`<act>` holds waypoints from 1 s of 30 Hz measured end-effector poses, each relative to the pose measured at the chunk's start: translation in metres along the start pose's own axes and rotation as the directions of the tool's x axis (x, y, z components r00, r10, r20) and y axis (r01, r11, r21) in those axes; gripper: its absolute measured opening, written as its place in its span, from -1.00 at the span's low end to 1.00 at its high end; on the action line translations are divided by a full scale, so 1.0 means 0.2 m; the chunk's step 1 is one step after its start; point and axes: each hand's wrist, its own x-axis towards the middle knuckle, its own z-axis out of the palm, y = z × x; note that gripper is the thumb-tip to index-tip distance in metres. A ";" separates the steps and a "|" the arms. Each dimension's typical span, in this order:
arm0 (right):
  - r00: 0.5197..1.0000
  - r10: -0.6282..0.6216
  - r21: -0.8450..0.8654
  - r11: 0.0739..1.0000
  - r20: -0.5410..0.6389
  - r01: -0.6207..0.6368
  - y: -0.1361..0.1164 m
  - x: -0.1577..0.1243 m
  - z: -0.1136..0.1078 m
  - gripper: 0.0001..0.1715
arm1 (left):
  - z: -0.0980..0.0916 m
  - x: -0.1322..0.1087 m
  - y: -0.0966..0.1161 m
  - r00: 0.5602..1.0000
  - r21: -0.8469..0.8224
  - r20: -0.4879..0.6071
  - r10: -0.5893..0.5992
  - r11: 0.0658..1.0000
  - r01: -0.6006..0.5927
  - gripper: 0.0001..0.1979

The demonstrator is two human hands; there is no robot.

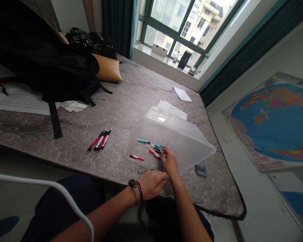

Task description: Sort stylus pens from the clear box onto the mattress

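A clear plastic box (189, 134) lies tipped on its side on the mattress, its opening facing me. Inside are loose pen parts: teal barrels (143, 141), red and black ones (154, 154) and thin white sticks. My right hand (170, 162) reaches into the opening, fingers pinched together at the right end of this pile; what they grip is hidden. Just outside the box, my left hand (153, 185), with a watch on its wrist, is closed around a small teal piece (165, 179). A separate red-and-black piece (136, 157) rests near the box's lower left edge.
Left of the box lies a bundle of red, white and black pens (99, 141). A black backpack (65, 64), papers (22, 97) and a tan pouch (108, 69) occupy the far left. White sheets (173, 109) lie behind the box. A white cable (65, 198) curves across the lower left.
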 end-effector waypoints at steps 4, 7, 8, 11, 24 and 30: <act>1.000 -0.005 -0.049 0.999 0.001 0.005 0.00 0.00 -0.01 -0.71 | -0.01 0.00 0.00 1.000 -0.026 -0.013 -0.011 1.000 0.010 -0.75; 0.998 0.012 -0.074 0.997 0.056 -0.008 0.01 -0.01 -0.01 -0.75 | -0.01 0.00 0.01 1.000 -0.033 -0.011 -0.014 0.999 0.013 -0.75; 0.997 0.017 -0.087 0.996 0.077 -0.010 0.02 -0.01 0.00 -0.76 | -0.02 0.00 0.01 1.000 -0.034 -0.010 -0.015 0.999 0.014 -0.75; 0.993 0.015 -0.113 0.994 0.121 -0.001 0.05 -0.02 0.01 -0.76 | -0.02 0.00 0.01 1.000 -0.037 -0.008 -0.020 0.999 0.020 -0.75; 0.998 0.062 0.023 0.998 0.024 -0.063 -0.05 0.00 -0.04 -0.74 | -0.09 0.10 -0.02 0.924 -0.888 -0.146 -0.354 0.458 0.035 -0.68; 0.956 0.256 0.312 0.928 -0.141 -0.203 -0.09 0.02 -0.11 -0.59 | -0.25 0.12 -0.16 0.712 -0.914 -0.280 -0.644 0.407 0.008 -0.62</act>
